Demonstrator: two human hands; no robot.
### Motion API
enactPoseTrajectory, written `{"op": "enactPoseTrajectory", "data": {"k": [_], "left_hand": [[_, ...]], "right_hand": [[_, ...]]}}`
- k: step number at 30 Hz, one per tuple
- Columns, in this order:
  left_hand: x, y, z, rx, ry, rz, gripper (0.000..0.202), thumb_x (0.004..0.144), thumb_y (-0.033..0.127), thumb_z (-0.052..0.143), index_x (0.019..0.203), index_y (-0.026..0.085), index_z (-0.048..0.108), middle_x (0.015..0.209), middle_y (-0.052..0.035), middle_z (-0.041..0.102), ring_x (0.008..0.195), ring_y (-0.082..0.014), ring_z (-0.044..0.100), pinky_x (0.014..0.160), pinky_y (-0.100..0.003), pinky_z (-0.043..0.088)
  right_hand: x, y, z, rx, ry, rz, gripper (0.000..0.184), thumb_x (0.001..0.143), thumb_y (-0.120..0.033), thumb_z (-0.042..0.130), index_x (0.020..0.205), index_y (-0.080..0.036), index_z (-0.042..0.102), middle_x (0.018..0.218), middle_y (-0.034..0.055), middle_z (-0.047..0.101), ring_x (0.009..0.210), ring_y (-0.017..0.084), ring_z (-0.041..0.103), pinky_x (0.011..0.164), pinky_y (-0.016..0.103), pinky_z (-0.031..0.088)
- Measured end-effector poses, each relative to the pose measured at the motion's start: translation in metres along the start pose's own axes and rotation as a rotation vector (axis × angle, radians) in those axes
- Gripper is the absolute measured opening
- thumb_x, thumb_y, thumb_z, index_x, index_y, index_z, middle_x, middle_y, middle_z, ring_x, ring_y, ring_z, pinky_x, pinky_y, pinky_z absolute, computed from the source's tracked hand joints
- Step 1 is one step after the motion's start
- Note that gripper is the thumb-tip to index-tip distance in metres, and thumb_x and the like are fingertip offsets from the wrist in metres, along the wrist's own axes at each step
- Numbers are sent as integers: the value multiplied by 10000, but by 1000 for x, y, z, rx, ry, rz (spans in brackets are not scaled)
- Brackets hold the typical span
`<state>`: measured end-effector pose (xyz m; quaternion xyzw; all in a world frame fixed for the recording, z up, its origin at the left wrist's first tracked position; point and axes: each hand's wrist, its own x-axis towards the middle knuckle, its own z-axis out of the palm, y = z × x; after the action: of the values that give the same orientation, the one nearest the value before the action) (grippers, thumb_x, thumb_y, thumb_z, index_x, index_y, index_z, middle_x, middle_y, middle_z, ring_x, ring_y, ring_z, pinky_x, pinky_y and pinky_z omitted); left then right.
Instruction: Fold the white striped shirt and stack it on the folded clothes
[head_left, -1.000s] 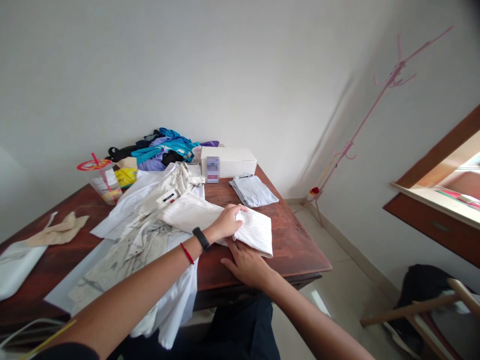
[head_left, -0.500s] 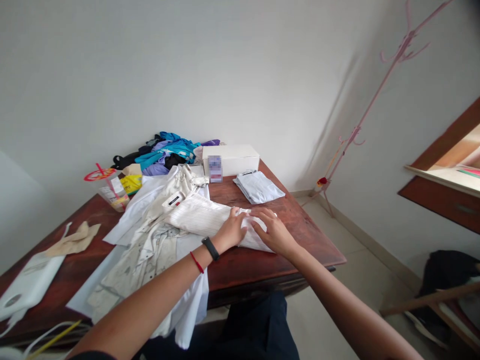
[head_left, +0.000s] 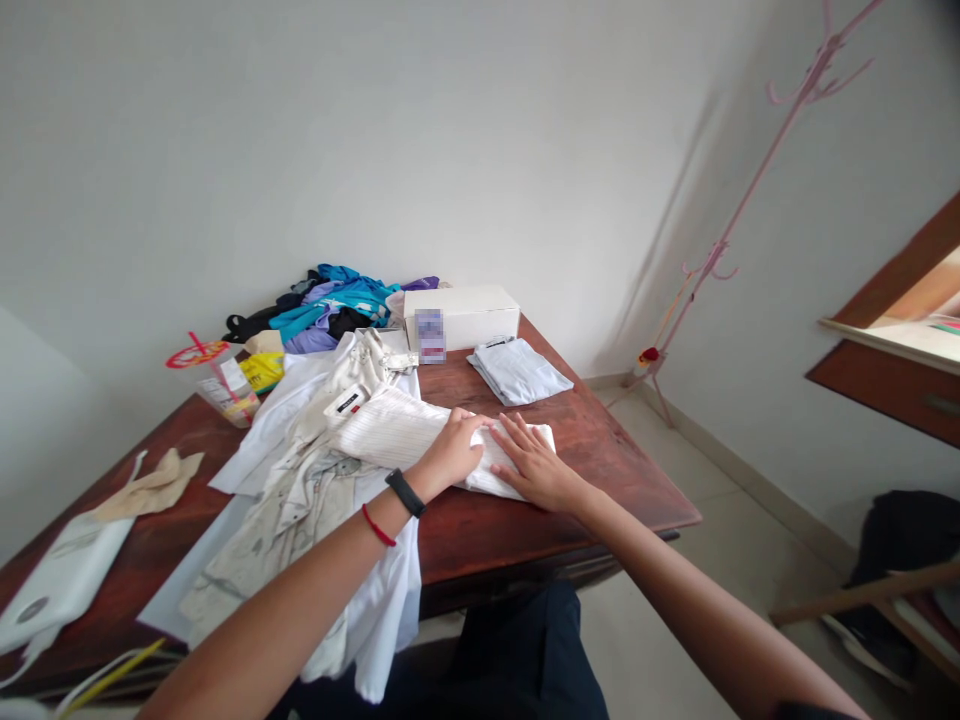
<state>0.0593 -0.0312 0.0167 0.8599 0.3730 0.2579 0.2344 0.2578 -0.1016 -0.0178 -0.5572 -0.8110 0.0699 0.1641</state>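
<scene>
A white shirt with thin stripes (head_left: 397, 428) lies folded into a long strip on the table, its collar label toward the left. My left hand (head_left: 454, 450), a black band and a red cord at its wrist, has its fingers bent together on the middle of the strip, gripping the cloth. Close beside it, my right hand (head_left: 534, 466) lies flat on the shirt's folded right end with its fingers spread. Under the striped shirt's left side are a patterned off-white shirt (head_left: 289, 520) and white garments (head_left: 382, 610) that hang over the front edge.
Beyond my hands lies a folded light blue shirt (head_left: 519, 370). A white box (head_left: 472, 312) stands near the wall beside a heap of coloured clothes (head_left: 337, 305). At left are a plastic drink cup (head_left: 229, 390) and a white device (head_left: 67, 575). A pink coat rack (head_left: 757, 185) rises at right.
My right hand has gone from bent fingers at the shirt's right end to lying flat on it. My left hand has shifted slightly left. The right end now looks flatter and squarer.
</scene>
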Motion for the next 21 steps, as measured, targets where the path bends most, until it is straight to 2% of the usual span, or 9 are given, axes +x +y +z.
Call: {"op": "enactPoseTrajectory", "data": {"k": [4,8,11,14,17,21], "left_hand": [[-7,4,4,174,-35,-37,481,825,-11,544,1249,188,654,1300,-136,527,1197,-265,577,1086,-408,463],[-8,22,9,340,67,-11,392,916,80,536,1283,180,632,1493,-191,435,1303,-353,514,1070,-503,446],[-6,42,15,310,128,94,364,1009,231,486,1349,155,589,1552,-203,409,1404,-365,429,1128,-522,388],[-4,53,27,175,44,231,434,1037,302,460,1435,141,525,1563,-188,434,1458,-313,395,1202,-479,319],[-3,45,42,106,-48,275,503,1021,310,497,1495,146,468,1594,-170,409,1498,-303,345,1236,-488,257],[-3,17,57,133,25,114,580,1017,420,499,1502,104,462,1570,-219,429,1498,-372,325,1221,-555,225]], "right_hand": [[1,-4,10,-57,0,11,720,1020,-614,395,1629,-261,242,1695,125,178,1569,355,97,1219,608,206],[3,-4,18,-88,25,19,709,1017,-593,428,1609,-220,315,1682,143,213,1563,365,130,1224,605,203],[3,-3,22,-88,12,19,630,1015,-451,502,1571,-173,404,1650,166,296,1550,397,169,1219,628,203],[2,-2,26,-96,25,-18,589,996,-290,516,1564,-161,424,1634,158,327,1540,400,209,1246,606,137],[1,0,29,-136,41,-31,601,996,-270,492,1576,-149,396,1652,147,279,1541,396,205,1255,586,109],[3,0,29,-156,26,-5,646,978,-306,507,1593,-174,357,1661,140,262,1546,400,184,1214,634,215]]}}
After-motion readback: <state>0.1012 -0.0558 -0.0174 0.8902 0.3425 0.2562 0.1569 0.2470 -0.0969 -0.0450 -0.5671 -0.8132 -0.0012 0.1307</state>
